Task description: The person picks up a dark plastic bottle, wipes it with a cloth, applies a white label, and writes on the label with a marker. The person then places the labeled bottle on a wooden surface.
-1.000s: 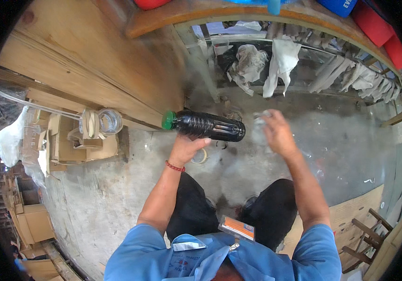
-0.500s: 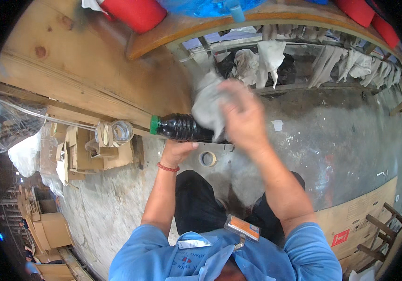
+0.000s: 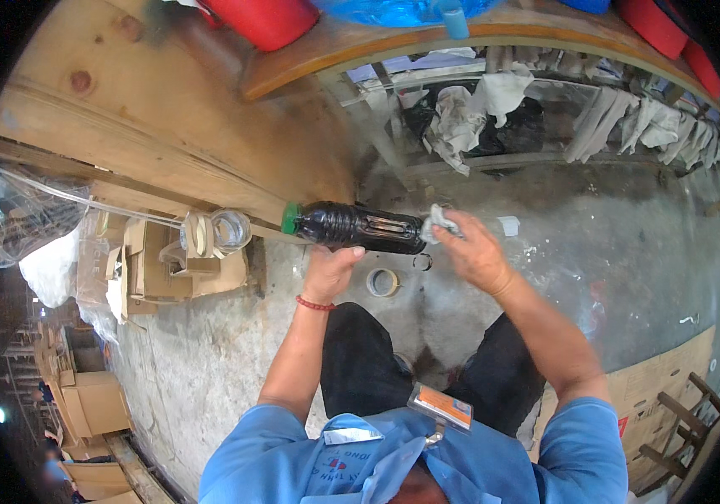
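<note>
A clear plastic bottle (image 3: 343, 225) full of dark liquid lies sideways in the air, its green cap (image 3: 291, 218) pointing left. From below, my left hand (image 3: 329, 273) grips it near the capped half, the thumb along the underside; most of the fingers are hidden behind the bottle. At the bottle's base end my right hand (image 3: 479, 259) pinches a bunched grey-white cloth (image 3: 439, 225). That cloth sits right against the base, though whether it presses on it I cannot tell.
A wooden bench (image 3: 167, 126) runs along the left. Tape rolls (image 3: 230, 231) hang beside an open cardboard box (image 3: 154, 260). Another tape roll (image 3: 382, 283) is below the bottle. Cloths (image 3: 603, 122) drape over a rail at the back. Red containers (image 3: 263, 21) stand on the shelf (image 3: 284, 69).
My right hand has moved right and down with the cloth, from the bottle's side to its base end. The cloth is now bunched smaller, and more of the bottle shows.
</note>
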Tool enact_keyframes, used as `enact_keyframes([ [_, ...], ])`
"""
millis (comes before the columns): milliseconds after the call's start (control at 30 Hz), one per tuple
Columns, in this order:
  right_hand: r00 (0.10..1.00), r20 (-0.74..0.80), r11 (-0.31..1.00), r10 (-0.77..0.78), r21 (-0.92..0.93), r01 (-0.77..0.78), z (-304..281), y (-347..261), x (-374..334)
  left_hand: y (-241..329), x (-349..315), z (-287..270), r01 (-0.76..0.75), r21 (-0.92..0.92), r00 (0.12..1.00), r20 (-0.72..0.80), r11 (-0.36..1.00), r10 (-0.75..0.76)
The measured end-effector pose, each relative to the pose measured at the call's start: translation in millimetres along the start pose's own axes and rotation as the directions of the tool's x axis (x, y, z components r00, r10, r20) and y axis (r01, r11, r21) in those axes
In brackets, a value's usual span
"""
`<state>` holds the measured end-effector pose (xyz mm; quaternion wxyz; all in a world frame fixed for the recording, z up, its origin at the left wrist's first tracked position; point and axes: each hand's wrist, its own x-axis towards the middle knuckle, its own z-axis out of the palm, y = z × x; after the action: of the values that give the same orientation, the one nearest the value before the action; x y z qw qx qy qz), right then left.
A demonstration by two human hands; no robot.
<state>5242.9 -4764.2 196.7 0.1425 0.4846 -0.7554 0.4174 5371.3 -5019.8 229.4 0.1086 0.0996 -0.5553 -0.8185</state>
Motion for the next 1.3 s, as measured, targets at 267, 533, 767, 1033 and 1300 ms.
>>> enact_keyframes([
  [267, 0.894, -0.022, 0.786, 0.447, 0.486, -0.381, -43.1, -5.8, 42.7, 21.9, 8.9, -5.4, 0.068, -0.097, 0.991, 0.119, 0.993, -0.056],
  [533, 0.965, -0.006, 0.672, 0.264, 0.718, -0.180, -3.7, -65.1, 102.9, 25.2, 2.8, -38.3, 0.144, -0.114, 0.973, 0.196, 0.983, -0.120],
  [767, 0.995, 0.084, 0.923, 0.063, 0.374, -0.090, 18.4, -51.8, 53.7, 25.5, -0.7, -22.9, 0.042, -0.125, 0.998, 0.052, 0.991, -0.036],
  [1033, 0.946, 0.128, 0.873, 0.298, 0.364, -0.325, -8.8, -32.4, 48.8, 31.4, 3.3, -24.2, 0.198, 0.156, 0.980, -0.056, 0.968, -0.191],
  [1300, 0.993, -0.037, 0.906, 0.111, 0.414, -0.086, 33.9, -68.3, 67.0, 28.0, 13.7, 5.0, 0.158, 0.069, 0.985, -0.079, 0.985, -0.152],
])
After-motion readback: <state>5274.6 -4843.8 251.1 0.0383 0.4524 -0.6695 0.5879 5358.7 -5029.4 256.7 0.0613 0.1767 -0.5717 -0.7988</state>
